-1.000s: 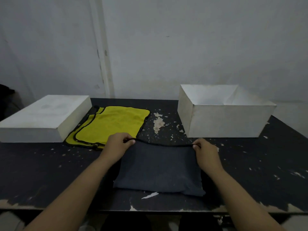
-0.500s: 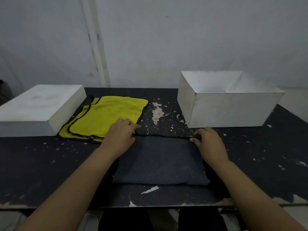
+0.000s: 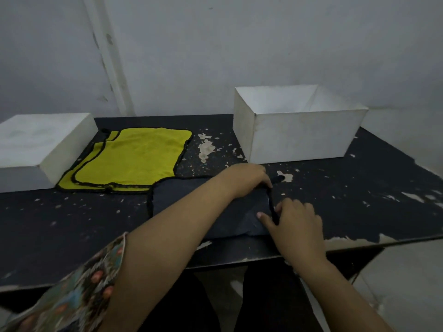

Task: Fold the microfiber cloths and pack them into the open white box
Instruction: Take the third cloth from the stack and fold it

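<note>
- Gripping the dark grey microfiber cloth (image 3: 206,207) at its right edge, our left hand (image 3: 247,178) and right hand (image 3: 294,219) pinch the black hem.
- Behind it stands the open white box (image 3: 299,137).

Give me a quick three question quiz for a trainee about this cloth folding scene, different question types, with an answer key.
1. True or false: the open box already holds a folded cloth.
2. Multiple choice: the yellow cloths lie A) inside the open box, B) between the closed box and the grey cloth, C) on the floor.
3. Fill in: both the left hand and right hand are at the grey cloth's ____ edge.

Key
1. False; the part of its inside that shows is bare.
2. B
3. right
</note>
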`<state>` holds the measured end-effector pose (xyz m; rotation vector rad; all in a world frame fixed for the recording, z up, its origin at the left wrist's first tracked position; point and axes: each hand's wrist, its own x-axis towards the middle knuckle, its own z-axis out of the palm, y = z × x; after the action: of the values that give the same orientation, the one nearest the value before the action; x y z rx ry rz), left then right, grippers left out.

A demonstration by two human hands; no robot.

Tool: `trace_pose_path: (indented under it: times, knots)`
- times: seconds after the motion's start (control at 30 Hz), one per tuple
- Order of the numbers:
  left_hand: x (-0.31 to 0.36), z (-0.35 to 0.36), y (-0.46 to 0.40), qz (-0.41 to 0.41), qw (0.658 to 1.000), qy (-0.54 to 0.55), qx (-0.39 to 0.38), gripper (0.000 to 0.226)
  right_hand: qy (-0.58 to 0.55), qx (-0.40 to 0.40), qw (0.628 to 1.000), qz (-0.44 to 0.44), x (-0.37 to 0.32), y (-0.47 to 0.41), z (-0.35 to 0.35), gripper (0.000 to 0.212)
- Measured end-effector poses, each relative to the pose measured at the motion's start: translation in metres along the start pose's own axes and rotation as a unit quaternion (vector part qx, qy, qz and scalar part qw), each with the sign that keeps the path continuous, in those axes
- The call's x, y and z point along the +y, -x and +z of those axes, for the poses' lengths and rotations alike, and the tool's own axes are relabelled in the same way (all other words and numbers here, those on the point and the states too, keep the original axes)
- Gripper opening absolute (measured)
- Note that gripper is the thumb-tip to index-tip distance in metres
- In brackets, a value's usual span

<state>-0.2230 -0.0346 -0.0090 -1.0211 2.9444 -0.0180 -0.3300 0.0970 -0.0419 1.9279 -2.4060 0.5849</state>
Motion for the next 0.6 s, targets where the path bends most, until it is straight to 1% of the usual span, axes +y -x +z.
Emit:
trace_pose_path:
  times: [0.07, 0.17, 0.27, 0.33, 0.4, 0.47, 0.53, 0.6]
  knots:
    - [0.001, -0.004, -0.003, 0.002, 1.0, -0.023, -0.018, 0.05, 0.023, 0.001, 1.0, -0.004, -0.003, 0.007, 0.0, 0.042]
    - [0.009, -0.007, -0.007, 0.0, 0.997, -0.061, -0.04, 0.043, 0.025, -0.017, 0.999, 0.018, -0.008, 0.008, -0.001, 0.042]
    - [0.018, -0.009, -0.01, 0.016, 0.993, -0.108, -0.053, 0.04, 0.007, -0.07, 0.996, 0.051, -0.012, 0.001, -0.002, 0.04]
    - [0.02, -0.009, -0.009, 0.027, 0.991, -0.12, -0.051, 0.038, -0.004, -0.11, 0.992, 0.061, -0.013, -0.003, -0.002, 0.038]
    - [0.017, -0.008, -0.008, 0.029, 0.991, -0.121, -0.052, 0.038, -0.019, -0.131, 0.989, 0.063, -0.015, -0.006, -0.003, 0.033]
    - [0.014, -0.006, -0.006, 0.022, 0.993, -0.107, -0.049, 0.035, -0.062, -0.122, 0.988, 0.065, -0.016, -0.007, -0.006, 0.025]
    - [0.01, -0.006, -0.002, 0.008, 0.996, -0.077, -0.031, 0.034, -0.161, -0.095, 0.98, 0.073, -0.016, -0.005, -0.011, 0.014]
    - [0.003, -0.009, 0.004, -0.012, 0.999, -0.039, 0.007, 0.034, -0.264, -0.063, 0.959, 0.076, -0.017, -0.003, -0.019, 0.009]
